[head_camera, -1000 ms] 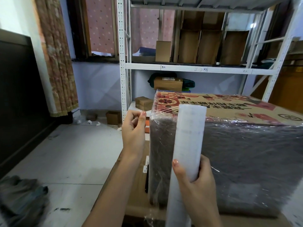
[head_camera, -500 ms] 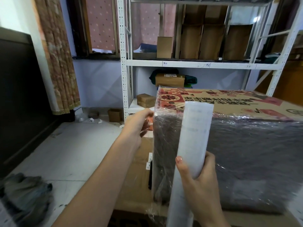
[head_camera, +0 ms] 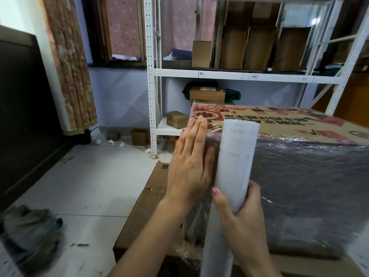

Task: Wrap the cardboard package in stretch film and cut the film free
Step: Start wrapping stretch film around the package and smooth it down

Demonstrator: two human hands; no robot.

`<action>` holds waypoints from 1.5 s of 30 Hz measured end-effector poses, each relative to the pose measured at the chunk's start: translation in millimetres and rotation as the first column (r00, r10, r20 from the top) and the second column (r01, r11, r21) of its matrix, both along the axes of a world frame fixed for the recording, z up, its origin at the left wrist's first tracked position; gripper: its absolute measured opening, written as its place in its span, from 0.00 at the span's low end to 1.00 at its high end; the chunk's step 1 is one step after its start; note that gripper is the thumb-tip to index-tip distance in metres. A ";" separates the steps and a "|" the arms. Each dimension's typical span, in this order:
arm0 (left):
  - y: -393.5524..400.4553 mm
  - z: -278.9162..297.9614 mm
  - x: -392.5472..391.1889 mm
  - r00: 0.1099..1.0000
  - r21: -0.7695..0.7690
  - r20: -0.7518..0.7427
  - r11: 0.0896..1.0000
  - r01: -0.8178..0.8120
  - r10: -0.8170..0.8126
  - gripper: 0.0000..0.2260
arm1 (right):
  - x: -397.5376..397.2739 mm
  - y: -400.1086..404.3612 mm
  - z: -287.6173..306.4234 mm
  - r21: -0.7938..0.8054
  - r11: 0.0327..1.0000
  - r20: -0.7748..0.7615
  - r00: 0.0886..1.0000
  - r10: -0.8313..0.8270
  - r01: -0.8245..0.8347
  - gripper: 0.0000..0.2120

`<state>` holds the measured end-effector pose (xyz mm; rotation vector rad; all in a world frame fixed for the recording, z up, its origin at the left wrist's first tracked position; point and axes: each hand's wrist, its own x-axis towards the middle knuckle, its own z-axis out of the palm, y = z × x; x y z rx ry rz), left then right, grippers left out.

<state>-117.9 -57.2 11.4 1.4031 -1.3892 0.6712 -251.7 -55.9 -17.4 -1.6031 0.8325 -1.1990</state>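
While the film is smoothed onto the package's near-left corner, the wrapping step is judged close to done.

The left hand [head_camera: 189,166] is laid flat, fingers straight and together, on the film-covered cardboard package [head_camera: 299,176], which stands on a flattened carton [head_camera: 143,206]; the stretch film roll [head_camera: 233,166] is gripped upright by the right hand [head_camera: 241,220]. A taut pull and a cut are called for next. Half a second earlier the left hand was off to the left; whether it pinched film cannot be told.
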 end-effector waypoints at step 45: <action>59.8 -91.0 -8.0 0.335 0.028 -0.932 0.896 0.443 -0.136 0.05 | 3.1 -8.2 -14.6 -0.105 0.993 0.033 0.998 0.055 -0.051 0.25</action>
